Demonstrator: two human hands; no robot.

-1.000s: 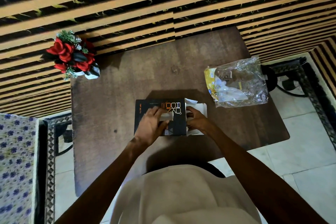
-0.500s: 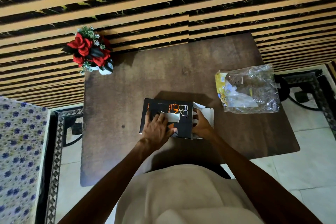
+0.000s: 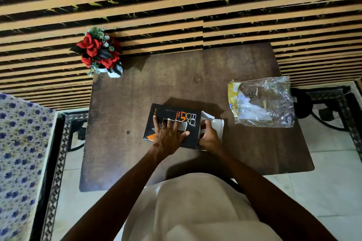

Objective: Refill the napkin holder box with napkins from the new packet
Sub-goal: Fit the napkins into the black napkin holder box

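Observation:
The black napkin holder box with orange lettering lies flat near the middle of the brown table. My left hand rests spread on its top, fingers over the slot where a white napkin edge shows. My right hand grips the box's open right end, where white flaps and napkins stick out. The clear plastic napkin packet with a yellow end lies crumpled to the right, apart from both hands.
A small white pot of red artificial flowers stands at the table's back left corner. A striped wall runs behind the table. A flower-patterned cushion lies at left. Tiled floor and dark metal frames flank the table.
My left hand has flattened and spread over the box top. My right hand has closed tighter around the box's right end. The camera has drifted slightly.

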